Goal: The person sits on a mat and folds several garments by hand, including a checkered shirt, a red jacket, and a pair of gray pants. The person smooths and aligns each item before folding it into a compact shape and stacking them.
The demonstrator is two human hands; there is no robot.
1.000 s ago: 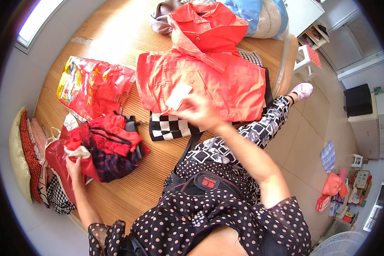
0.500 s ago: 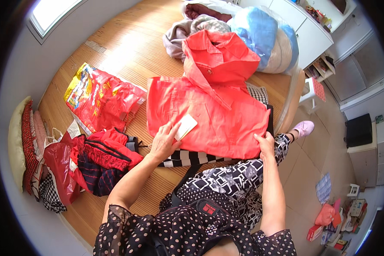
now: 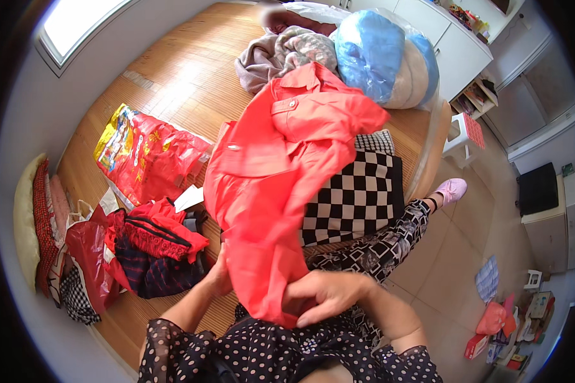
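A coral-red collared jacket with a buttoned flap stretches bunched and partly lifted from my lap toward the middle of the mat. My left hand grips its left side near the lower end; some of those fingers are behind the cloth. At that same end my right hand has fingers tucked into the fabric and the thumb outside, closed on it. Beneath and to the right lies a black-and-white checkered knit garment. A white card rests beside the pile of red and dark clothes.
A red and yellow plastic bag lies at the left on the wooden mat. Clear-wrapped blue and white bedding and a grey blanket sit at the far side. Cushions lean on the left wall. A stool stands right.
The jacket, spread flat before, is now gathered and drawn toward me, uncovering the checkered garment. My right hand moved inward to its lower end. The white card now lies left, out of my left hand.
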